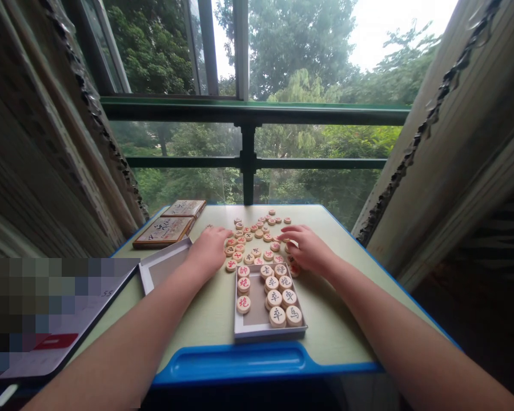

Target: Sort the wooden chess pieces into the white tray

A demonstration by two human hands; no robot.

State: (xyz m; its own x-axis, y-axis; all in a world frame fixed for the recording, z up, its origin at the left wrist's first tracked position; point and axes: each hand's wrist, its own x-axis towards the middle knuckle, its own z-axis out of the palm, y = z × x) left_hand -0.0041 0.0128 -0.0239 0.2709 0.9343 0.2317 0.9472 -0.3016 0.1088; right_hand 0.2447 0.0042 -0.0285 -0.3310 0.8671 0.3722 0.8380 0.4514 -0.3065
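Note:
Xiangqi pieces [256,252], round pale wooden discs with red or black characters, lie scattered across the far half of the table. At their left edge is my left hand [211,249], its fingers stretched toward the pieces and partly hidden. On the opposite side my right hand [307,249] has its fingers apart, over or against the pieces there. Neither hand visibly holds a piece. Nearer to me, between my forearms, sits a shallow white box [255,329]. Stacks of red-marked pieces [243,304] line its left side, and black-marked pieces [277,315] fill two columns on its right.
The pale green table [338,337] has a blue rim with a molded tray [240,362] in front. A box lid [165,264] and a folded wooden board [167,225] lie at left. A tablet-like device [68,319] stands nearer. Curtains flank the railed window [257,114].

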